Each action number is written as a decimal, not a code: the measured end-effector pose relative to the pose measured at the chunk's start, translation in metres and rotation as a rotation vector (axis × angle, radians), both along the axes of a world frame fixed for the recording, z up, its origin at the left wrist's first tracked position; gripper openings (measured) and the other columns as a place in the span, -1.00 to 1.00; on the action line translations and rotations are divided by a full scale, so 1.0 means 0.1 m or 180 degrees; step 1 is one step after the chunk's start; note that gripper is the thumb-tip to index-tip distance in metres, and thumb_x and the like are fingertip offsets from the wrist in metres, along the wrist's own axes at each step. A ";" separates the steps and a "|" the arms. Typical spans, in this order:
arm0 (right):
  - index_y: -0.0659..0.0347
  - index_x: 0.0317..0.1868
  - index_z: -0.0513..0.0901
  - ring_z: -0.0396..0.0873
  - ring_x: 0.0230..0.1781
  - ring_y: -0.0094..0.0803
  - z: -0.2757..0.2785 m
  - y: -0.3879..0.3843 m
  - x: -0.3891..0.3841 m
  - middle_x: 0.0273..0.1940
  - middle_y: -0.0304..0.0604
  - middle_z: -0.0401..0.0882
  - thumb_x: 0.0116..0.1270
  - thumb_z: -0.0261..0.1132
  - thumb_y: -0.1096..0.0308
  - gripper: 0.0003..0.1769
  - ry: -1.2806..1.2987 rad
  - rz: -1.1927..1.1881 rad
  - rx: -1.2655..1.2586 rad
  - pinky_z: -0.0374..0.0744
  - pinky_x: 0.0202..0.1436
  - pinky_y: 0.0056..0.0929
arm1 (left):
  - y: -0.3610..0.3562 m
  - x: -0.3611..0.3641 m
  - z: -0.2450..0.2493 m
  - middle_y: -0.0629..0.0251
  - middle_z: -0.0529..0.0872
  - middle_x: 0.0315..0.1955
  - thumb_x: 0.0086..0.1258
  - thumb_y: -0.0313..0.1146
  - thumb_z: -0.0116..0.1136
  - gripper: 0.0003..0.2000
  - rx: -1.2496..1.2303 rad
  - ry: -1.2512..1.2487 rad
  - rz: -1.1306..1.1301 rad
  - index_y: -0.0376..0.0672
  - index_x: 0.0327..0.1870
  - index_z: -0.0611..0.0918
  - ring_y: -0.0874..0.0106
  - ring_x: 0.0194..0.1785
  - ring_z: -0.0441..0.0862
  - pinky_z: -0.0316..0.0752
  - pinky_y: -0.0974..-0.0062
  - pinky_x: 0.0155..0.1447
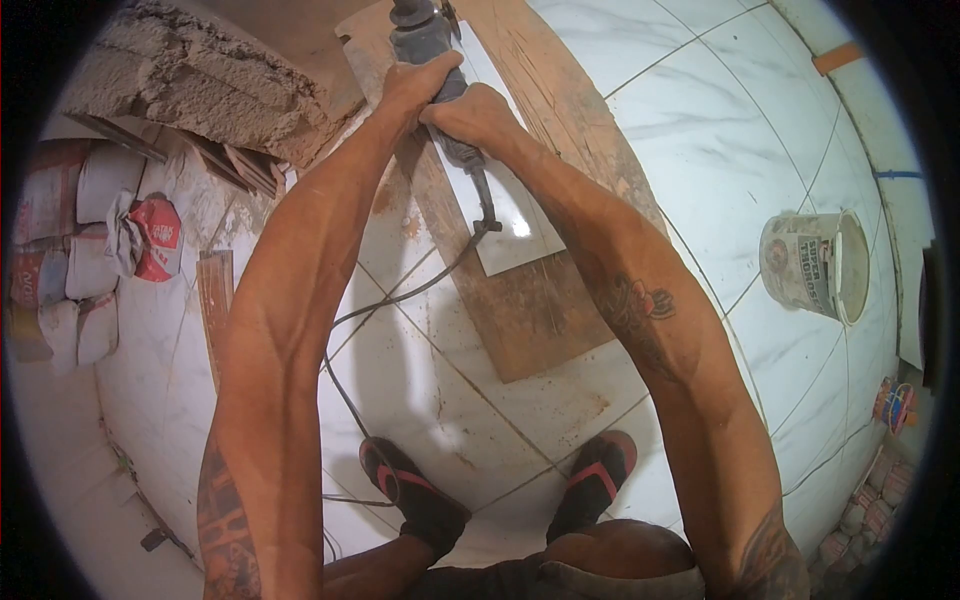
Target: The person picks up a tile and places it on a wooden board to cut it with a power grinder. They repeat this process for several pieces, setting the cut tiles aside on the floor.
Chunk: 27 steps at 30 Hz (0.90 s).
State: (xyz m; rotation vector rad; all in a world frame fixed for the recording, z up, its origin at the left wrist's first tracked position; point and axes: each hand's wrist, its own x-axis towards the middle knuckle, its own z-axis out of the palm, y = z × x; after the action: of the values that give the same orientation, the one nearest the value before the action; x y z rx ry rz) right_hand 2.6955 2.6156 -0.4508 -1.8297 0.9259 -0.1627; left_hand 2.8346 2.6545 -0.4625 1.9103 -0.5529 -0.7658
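Both my hands hold a dark corded power tool (424,45) at the top centre. My left hand (425,85) wraps round its body, and just below and to the right my right hand (470,117) grips its rear part. The tool lies over a glossy white tile (515,225), which rests on a brown wooden board (545,310). From the tool's tail a black cord (420,290) runs down and left towards my feet. The tool's front end is cut off by the top of the view.
Rough mortar (210,75) is heaped at the upper left, above stacked bags (60,245) and a red-and-white bag (157,237). A white bucket (800,262) lies tipped at the right. A wood strip (215,305) is beside the left forearm. Sandalled feet (405,480) stand below.
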 end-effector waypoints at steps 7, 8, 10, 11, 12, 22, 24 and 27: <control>0.64 -0.22 0.72 0.75 -0.20 -0.05 -0.08 0.02 -0.02 -0.25 0.22 0.76 -0.06 0.47 -0.08 -0.25 -0.0063 -0.0005 -0.0046 0.64 -0.11 -0.26 | 0.05 -0.10 0.04 0.10 0.81 -0.20 0.12 -0.01 0.48 -0.46 -0.0031 -0.0051 0.0039 -0.39 -0.11 0.77 0.36 -0.17 0.77 0.63 0.38 -0.07; 0.64 -0.22 0.72 0.75 -0.21 -0.05 -0.08 0.03 -0.02 -0.25 0.22 0.76 -0.06 0.47 -0.08 -0.25 -0.0053 0.0000 -0.0052 0.63 -0.12 -0.26 | 0.06 -0.12 0.05 0.13 0.81 -0.20 0.15 -0.01 0.48 -0.47 -0.0065 -0.0019 0.0015 -0.37 -0.09 0.76 0.37 -0.19 0.76 0.63 0.39 -0.07; 0.64 -0.23 0.72 0.75 -0.21 -0.06 -0.08 0.03 -0.03 -0.26 0.22 0.76 -0.07 0.47 -0.08 -0.24 -0.0041 0.0006 -0.0046 0.63 -0.12 -0.26 | 0.07 -0.13 0.03 0.15 0.80 -0.20 0.18 0.00 0.47 -0.48 -0.0118 0.0002 -0.0010 -0.35 -0.07 0.75 0.40 -0.21 0.74 0.62 0.41 -0.09; 0.64 -0.23 0.72 0.75 -0.21 -0.05 -0.08 0.03 -0.04 -0.26 0.23 0.75 -0.07 0.47 -0.08 -0.24 -0.0041 0.0006 -0.0035 0.63 -0.13 -0.26 | 0.05 -0.11 0.00 0.15 0.80 -0.20 0.18 -0.01 0.48 -0.48 -0.0136 -0.0011 -0.0010 -0.35 -0.07 0.75 0.40 -0.21 0.74 0.62 0.42 -0.09; 0.64 -0.24 0.72 0.75 -0.22 -0.05 -0.08 0.03 -0.05 -0.26 0.23 0.75 -0.07 0.47 -0.09 -0.24 -0.0040 0.0009 -0.0024 0.63 -0.13 -0.26 | 0.05 -0.09 -0.04 0.15 0.80 -0.20 0.18 -0.01 0.48 -0.48 -0.0153 -0.0024 -0.0008 -0.35 -0.08 0.75 0.41 -0.21 0.74 0.62 0.42 -0.10; 0.60 -0.24 0.74 0.77 -0.17 0.00 -0.03 0.10 -0.13 -0.24 0.29 0.76 -0.10 0.47 -0.09 -0.26 0.0004 -0.0043 0.0026 0.68 -0.09 -0.24 | 0.11 -0.17 -0.01 0.19 0.80 -0.20 0.17 -0.01 0.48 -0.48 -0.0045 0.0058 0.0031 -0.35 -0.10 0.76 0.43 -0.21 0.74 0.61 0.45 -0.10; 0.66 -0.20 0.71 0.76 -0.19 -0.04 -0.02 0.11 -0.16 -0.22 0.25 0.75 -0.06 0.48 -0.09 -0.22 -0.0026 0.0010 0.0053 0.64 -0.11 -0.25 | 0.11 -0.16 -0.04 0.18 0.80 -0.20 0.17 0.00 0.49 -0.47 -0.0006 0.0012 0.0026 -0.36 -0.10 0.76 0.43 -0.21 0.74 0.61 0.45 -0.09; 0.66 -0.19 0.71 0.76 -0.18 -0.04 -0.05 0.12 -0.16 -0.21 0.25 0.76 -0.06 0.48 -0.08 -0.22 0.0005 -0.0012 -0.0002 0.64 -0.10 -0.26 | 0.15 -0.24 0.05 0.09 0.81 -0.21 0.06 -0.02 0.48 -0.44 0.0098 -0.0123 0.0086 -0.42 -0.14 0.77 0.33 -0.18 0.77 0.62 0.37 -0.06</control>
State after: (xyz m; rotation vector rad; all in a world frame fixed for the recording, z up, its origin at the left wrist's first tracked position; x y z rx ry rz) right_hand 2.6791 2.6277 -0.4563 -1.8291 0.9306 -0.1638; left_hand 2.8108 2.6692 -0.4578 1.9607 -0.5409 -0.7252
